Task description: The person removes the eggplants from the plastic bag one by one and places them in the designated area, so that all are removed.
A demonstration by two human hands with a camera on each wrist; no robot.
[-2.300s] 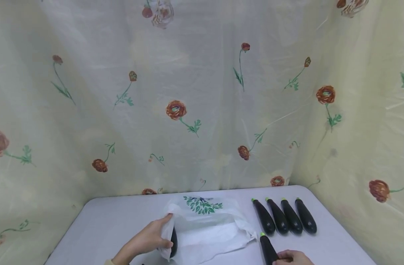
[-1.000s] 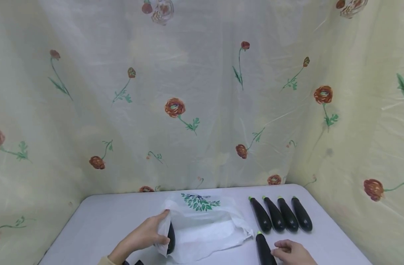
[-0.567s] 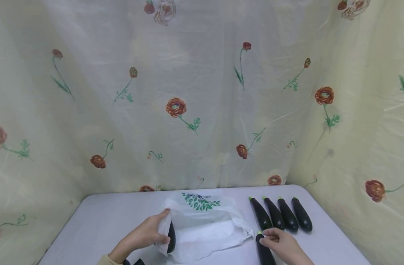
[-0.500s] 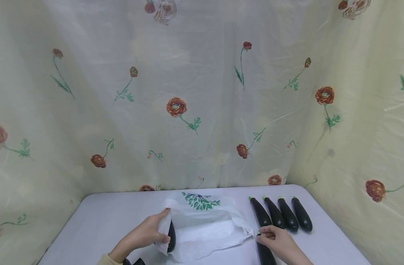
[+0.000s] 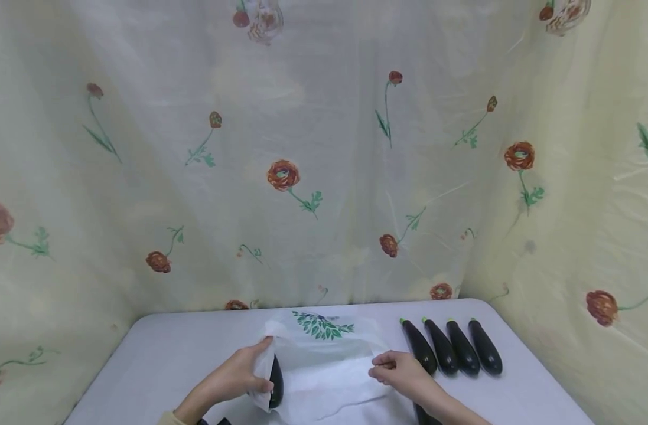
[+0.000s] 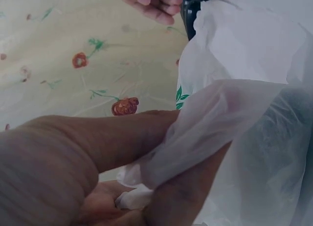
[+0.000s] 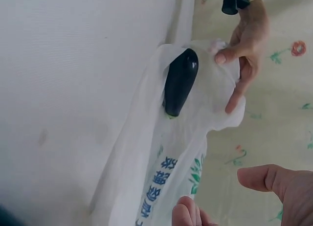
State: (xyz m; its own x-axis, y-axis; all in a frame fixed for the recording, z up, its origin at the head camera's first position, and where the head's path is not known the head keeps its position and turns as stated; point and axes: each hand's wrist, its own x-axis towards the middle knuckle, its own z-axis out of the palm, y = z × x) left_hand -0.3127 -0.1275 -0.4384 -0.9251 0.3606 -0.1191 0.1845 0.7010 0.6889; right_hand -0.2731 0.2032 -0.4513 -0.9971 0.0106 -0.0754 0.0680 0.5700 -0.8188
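Note:
A white plastic bag (image 5: 324, 378) with a green leafy print lies with its mouth spread toward me. My left hand (image 5: 244, 375) grips the bag's left edge; in the left wrist view the thin plastic (image 6: 205, 133) is caught between thumb and fingers. One dark eggplant (image 7: 181, 81) lies inside at the left of the mouth. My right hand (image 5: 403, 375) is over the bag's right edge, and in the right wrist view its thumb and fingers are apart with nothing between them. Under my right forearm lies another eggplant (image 5: 425, 415), mostly hidden.
Several dark eggplants (image 5: 462, 348) with green stem ends lie side by side at the right of the white table (image 5: 164, 354). Flower-printed sheeting (image 5: 324, 248) hangs close behind the table and along both sides.
My right hand has let go of the front eggplant, passed over its stem end and moved left to the bag's right edge. My left hand keeps its grip on the bag.

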